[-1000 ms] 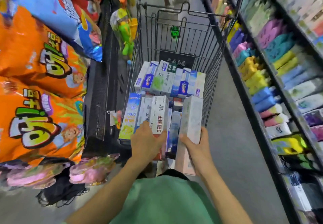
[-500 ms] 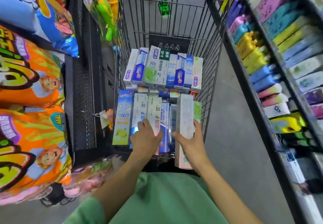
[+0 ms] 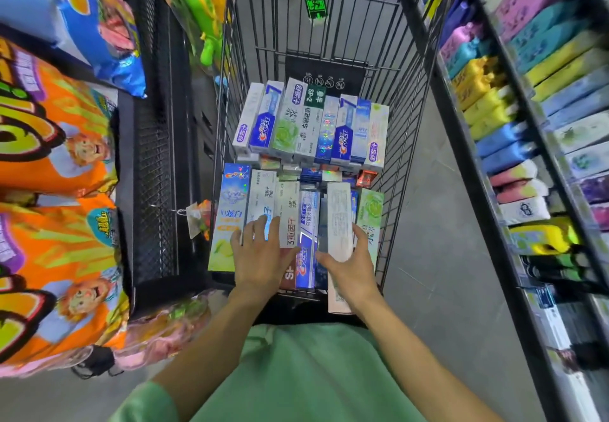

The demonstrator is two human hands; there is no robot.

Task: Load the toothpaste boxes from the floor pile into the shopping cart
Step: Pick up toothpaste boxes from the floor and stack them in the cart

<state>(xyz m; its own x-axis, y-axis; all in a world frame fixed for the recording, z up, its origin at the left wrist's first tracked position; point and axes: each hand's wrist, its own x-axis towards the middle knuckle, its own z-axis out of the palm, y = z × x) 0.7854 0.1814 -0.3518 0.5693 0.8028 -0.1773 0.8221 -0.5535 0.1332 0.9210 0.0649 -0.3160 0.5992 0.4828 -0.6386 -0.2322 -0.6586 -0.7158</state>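
Observation:
A black wire shopping cart point(image 3: 230, 98) stands in front of me with several toothpaste boxes laid in two rows, a far row point(image 3: 309, 125) and a near row point(image 3: 260, 197). My left hand point(image 3: 263, 257) rests with straight fingers on top of the near-row boxes at their near ends. My right hand point(image 3: 352, 270) grips a long white toothpaste box point(image 3: 339, 220) from its right side, thumb on top. The box lies lengthwise over the right part of the near row, its near end sticking out past the cart's rim. No floor pile is in view.
Big orange and blue snack bags point(image 3: 49, 145) fill a black mesh rack point(image 3: 155, 164) on the left. A shelf of coloured packs point(image 3: 514, 131) runs along the right. Grey floor point(image 3: 438, 257) lies between cart and shelf. My green shirt point(image 3: 296, 375) fills the bottom.
My view has moved closer over the cart. The white box in my right hand has gone lower onto the near row. My left hand's fingers have spread flat over the boxes.

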